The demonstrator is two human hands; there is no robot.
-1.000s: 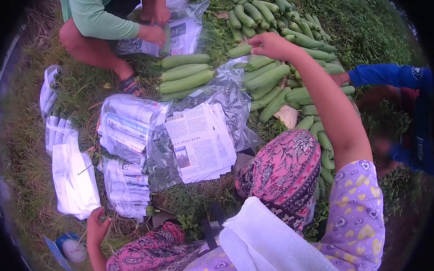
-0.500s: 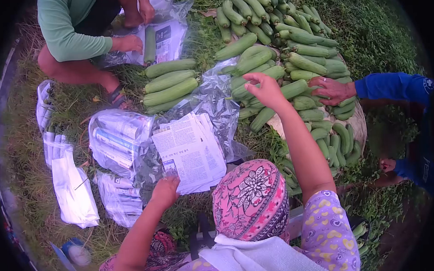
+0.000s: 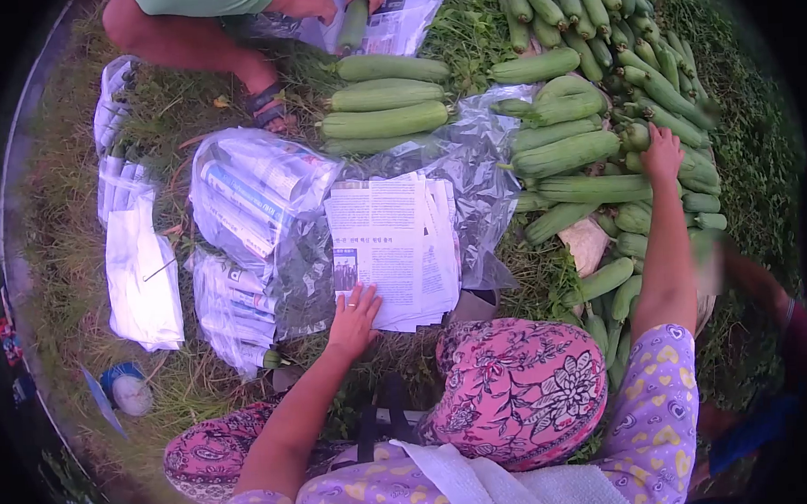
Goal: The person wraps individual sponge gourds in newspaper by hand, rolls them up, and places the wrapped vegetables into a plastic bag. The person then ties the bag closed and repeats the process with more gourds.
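Note:
My left hand [image 3: 355,322] lies with its fingers spread on the lower edge of a stack of newspaper sheets [image 3: 394,243]. Out at the pile of long green gourds [image 3: 566,153], which look like sponge gourds, my right hand [image 3: 662,156] has its fingers curled at the end of a gourd [image 3: 634,136]. Part of that grip is hidden by the hand itself. Under and beside the paper, clear plastic sheeting [image 3: 483,172] is spread out.
Several gourds [image 3: 384,119] lie in a row beyond the paper. Bagged newspaper bundles [image 3: 244,200] and a white bag [image 3: 142,281] are on the grass to the left. At the top, another person's hands [image 3: 316,4] hold a gourd over newspaper. A blurred arm [image 3: 754,282] shows at right.
My right hand has moved right and onto the gourd pile. My left hand has come down onto the newspaper. The blue-sleeved person's hand has left the pile, and the view has shifted.

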